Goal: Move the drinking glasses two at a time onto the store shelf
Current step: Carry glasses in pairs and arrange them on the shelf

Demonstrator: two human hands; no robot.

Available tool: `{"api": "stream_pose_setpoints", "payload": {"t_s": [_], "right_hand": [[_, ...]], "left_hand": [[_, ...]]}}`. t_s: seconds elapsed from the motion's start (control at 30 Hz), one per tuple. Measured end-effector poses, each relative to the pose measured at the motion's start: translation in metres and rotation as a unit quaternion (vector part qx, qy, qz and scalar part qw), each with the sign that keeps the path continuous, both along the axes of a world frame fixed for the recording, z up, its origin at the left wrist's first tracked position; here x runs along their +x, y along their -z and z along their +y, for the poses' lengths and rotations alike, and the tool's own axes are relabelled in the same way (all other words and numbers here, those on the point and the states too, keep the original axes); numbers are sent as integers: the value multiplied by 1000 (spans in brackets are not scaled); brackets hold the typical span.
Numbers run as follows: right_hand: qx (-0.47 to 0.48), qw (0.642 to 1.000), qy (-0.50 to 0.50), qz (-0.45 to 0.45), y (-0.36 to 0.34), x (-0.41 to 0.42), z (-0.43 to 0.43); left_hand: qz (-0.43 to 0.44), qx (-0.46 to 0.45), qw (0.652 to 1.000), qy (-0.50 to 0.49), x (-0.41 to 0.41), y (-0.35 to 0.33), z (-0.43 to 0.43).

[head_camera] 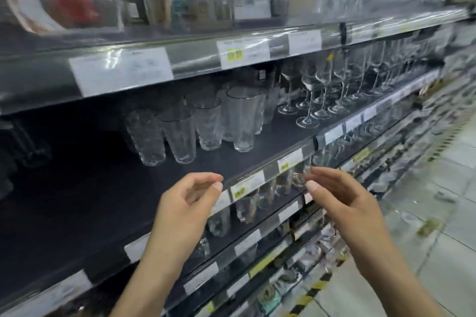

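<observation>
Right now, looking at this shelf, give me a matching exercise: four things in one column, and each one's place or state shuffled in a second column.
1 tumblers
2 wine glasses
3 left hand
4 striped tape

A on the floor
B right part of the shelf
C empty, in front of the shelf edge
D middle of the shelf

Pairs: 1-D, 2-B, 3-C, 4-A

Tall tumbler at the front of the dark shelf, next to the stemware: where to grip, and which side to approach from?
Wrap the wall of the tall tumbler around mid-height, coming from the aisle side, slightly right. It stands upright and tapers toward its base. Other tumblers crowd its left and rear, and the upper shelf hangs over its rim, so a top grab looks awkward.
</observation>
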State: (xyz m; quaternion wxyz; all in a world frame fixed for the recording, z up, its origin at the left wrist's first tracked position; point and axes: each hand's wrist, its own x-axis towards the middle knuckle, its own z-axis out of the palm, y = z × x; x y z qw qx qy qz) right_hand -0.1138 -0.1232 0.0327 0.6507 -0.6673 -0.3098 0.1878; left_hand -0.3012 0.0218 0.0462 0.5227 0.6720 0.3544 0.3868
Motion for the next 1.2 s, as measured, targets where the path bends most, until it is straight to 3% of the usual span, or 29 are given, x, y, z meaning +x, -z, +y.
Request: {"api": "stream_pose_setpoints", "payload": {"t_s": [0.17, 0.53, 1.2], "right_hand": [[-7, 999, -44, 30, 4, 80, 1], [-17, 994, -109, -1, 6, 198, 62], [-96, 975, -195, -44, 20, 261, 272]], "left_hand": [[-4, -13, 998, -54, 79, 6, -11], [9, -31, 980, -197, 183, 18, 24], [10, 21, 948, -316, 245, 36, 104]]}}
